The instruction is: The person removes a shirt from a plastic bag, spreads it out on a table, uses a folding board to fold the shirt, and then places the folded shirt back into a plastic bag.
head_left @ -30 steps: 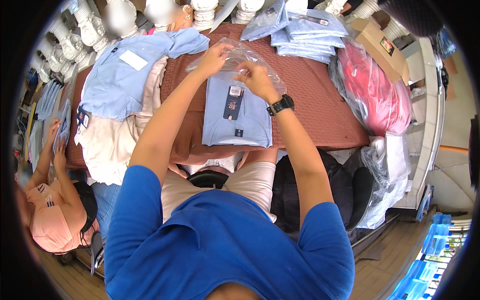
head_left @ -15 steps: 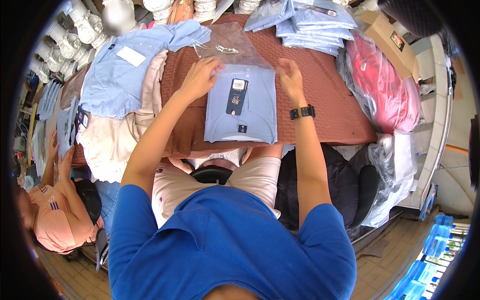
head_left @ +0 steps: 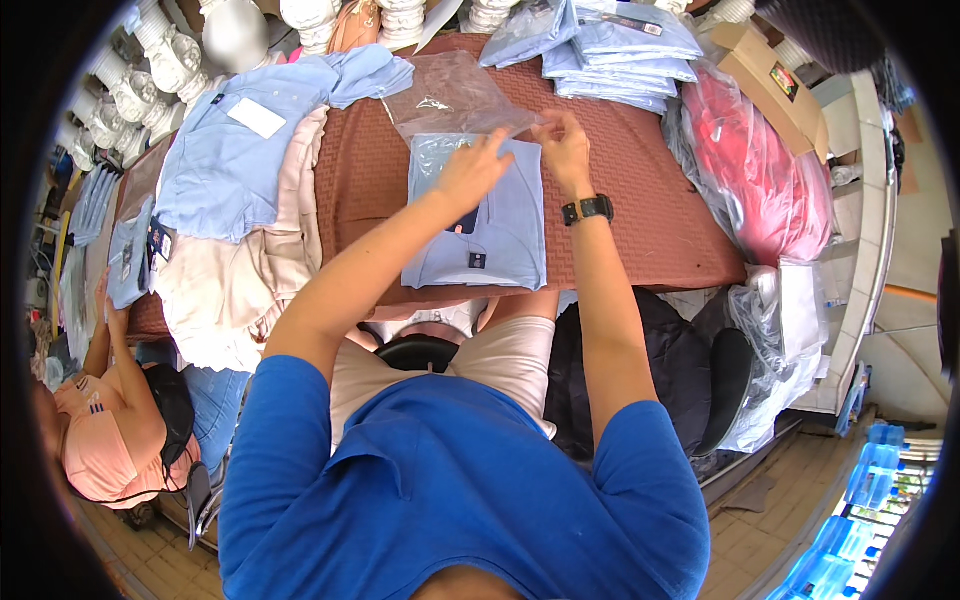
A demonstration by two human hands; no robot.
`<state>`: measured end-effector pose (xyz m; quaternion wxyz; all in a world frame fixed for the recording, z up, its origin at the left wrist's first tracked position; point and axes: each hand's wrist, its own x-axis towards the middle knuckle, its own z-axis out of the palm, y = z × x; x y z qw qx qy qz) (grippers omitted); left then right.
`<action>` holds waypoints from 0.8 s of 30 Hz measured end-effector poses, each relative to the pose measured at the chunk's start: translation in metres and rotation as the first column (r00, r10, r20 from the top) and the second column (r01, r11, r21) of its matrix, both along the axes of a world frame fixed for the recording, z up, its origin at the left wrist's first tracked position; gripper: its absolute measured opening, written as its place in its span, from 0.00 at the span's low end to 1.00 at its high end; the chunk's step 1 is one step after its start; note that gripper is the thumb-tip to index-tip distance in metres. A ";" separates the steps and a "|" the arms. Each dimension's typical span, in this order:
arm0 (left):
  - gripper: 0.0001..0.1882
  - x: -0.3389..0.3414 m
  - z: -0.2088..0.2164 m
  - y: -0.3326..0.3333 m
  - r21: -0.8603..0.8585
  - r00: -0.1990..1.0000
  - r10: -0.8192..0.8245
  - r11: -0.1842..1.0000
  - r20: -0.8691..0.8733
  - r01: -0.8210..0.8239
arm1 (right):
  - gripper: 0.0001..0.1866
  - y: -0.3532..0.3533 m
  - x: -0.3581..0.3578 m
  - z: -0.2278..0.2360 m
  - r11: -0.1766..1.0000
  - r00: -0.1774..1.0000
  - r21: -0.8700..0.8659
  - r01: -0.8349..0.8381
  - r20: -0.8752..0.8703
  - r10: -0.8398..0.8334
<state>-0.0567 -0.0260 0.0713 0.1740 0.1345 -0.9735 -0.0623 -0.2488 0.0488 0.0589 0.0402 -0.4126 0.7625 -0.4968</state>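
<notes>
A folded light-blue shirt (head_left: 515, 245) lies in front of me, its far part inside a clear plastic bag (head_left: 440, 85). The bag's loose end spreads flat beyond the shirt. My left hand (head_left: 474, 172) hovers over the shirt's upper part, fingers stretched out and apart, hiding most of the dark hang tag (head_left: 464, 222). At the shirt's far right corner, my right hand (head_left: 566, 152) pinches the edge of the bag between thumb and fingers. A small dark label (head_left: 477, 261) shows near the shirt's near edge.
An unfolded light-blue shirt (head_left: 235, 150) lies over beige garments (head_left: 245, 290) on the left. Bagged blue shirts (head_left: 625, 55) are stacked at the back. Red clothing in plastic (head_left: 755, 165) and a cardboard box (head_left: 765, 85) stand right. Another person (head_left: 115, 430) handles a shirt at far left.
My left hand has moved right, from the bag's left side to over the shirt. My right hand has shifted slightly left and closed on the bag's right corner.
</notes>
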 end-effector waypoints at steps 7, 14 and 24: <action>0.30 0.027 0.022 -0.100 0.145 0.960 -0.013 0.988 -0.279 0.056 | 0.40 0.008 0.008 -0.035 0.945 0.956 0.300 0.128 0.215 -0.198; 0.31 0.037 0.030 -0.112 0.405 0.964 0.057 0.913 -0.258 0.055 | 0.26 -0.006 0.011 -0.037 0.962 0.703 0.127 -0.240 0.707 0.082; 0.34 0.026 0.041 -0.096 0.447 0.924 0.118 0.892 -0.364 0.062 | 0.23 0.042 0.015 -0.035 0.974 0.886 0.102 0.203 0.405 -0.227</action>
